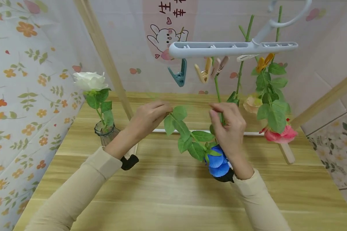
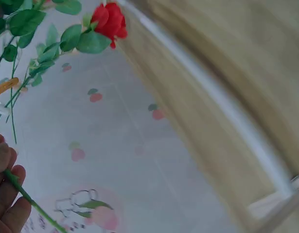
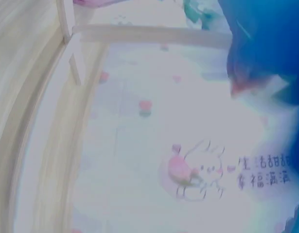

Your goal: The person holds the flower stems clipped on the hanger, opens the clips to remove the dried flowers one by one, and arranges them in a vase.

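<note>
Head view: over a table (image 1: 173,199), near a hanger (image 1: 237,48), a blue flower (image 1: 218,162) slants down from the left hand (image 1: 150,116), whose fingers curl round its stem (image 2: 37,208). Beside it, the right hand (image 1: 230,126) bends its fingers, any hold unclear.

Head camera high, forward-down; wrist cameras lower, rabbit-print backdrop (image 1: 165,38) in all three.
</note>
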The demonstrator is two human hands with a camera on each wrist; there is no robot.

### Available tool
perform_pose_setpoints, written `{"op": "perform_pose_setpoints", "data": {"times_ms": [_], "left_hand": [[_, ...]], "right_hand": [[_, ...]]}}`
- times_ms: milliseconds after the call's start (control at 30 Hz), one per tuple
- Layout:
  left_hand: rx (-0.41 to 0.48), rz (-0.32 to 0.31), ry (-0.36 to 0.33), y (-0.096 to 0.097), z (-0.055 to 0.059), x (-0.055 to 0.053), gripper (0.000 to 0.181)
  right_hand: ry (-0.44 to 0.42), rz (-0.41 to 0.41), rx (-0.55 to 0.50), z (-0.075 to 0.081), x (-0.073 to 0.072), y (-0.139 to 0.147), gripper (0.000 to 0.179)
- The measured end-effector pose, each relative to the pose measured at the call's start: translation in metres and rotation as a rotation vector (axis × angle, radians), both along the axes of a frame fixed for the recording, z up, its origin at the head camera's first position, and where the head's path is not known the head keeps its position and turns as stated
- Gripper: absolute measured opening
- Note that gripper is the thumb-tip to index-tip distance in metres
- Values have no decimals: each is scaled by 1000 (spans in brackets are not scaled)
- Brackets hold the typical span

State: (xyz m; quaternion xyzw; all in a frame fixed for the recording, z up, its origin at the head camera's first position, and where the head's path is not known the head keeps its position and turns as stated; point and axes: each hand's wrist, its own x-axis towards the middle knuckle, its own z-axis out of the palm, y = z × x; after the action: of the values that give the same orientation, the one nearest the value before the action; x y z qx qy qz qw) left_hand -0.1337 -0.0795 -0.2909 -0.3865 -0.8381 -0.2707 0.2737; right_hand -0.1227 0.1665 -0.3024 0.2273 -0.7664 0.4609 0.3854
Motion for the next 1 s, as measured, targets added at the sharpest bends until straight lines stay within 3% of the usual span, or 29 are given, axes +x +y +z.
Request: {"op": "perform_pose_setpoints", "data": {"times_ms": [67, 167, 300, 400, 500, 600, 667, 767, 1000], "left_hand": [[119, 12, -62, -14, -7, 18, 16], [330, 73, -94, -33, -15, 45, 16], [558, 177, -109, -50, -20, 74, 8], [691, 225, -193, -59, -19, 87, 10], [839, 234, -296, -64, -18, 86, 21], [974, 245, -319, -71, -16, 77, 23], [1032, 252, -299, -74, -15, 71, 22], [1049, 279, -255, -79, -16, 64, 17], [1162, 325, -228, -102, -12, 65, 11]], "right_hand": [[-93, -10, -110, -2, -5, 8, 24], [-249, -12, -191, -7, -14, 20, 43], [-320, -116, -78, -8, -26, 38, 43], [-299, -235, 97, -1, -27, 55, 30], [-274, -331, 252, 7, -19, 73, 22], [-254, -363, 325, 8, -9, 82, 18], [-238, -346, 314, 5, -4, 86, 20], [-207, -288, 263, -2, 0, 86, 20], [-178, -147, 169, -15, 0, 72, 20]]}}
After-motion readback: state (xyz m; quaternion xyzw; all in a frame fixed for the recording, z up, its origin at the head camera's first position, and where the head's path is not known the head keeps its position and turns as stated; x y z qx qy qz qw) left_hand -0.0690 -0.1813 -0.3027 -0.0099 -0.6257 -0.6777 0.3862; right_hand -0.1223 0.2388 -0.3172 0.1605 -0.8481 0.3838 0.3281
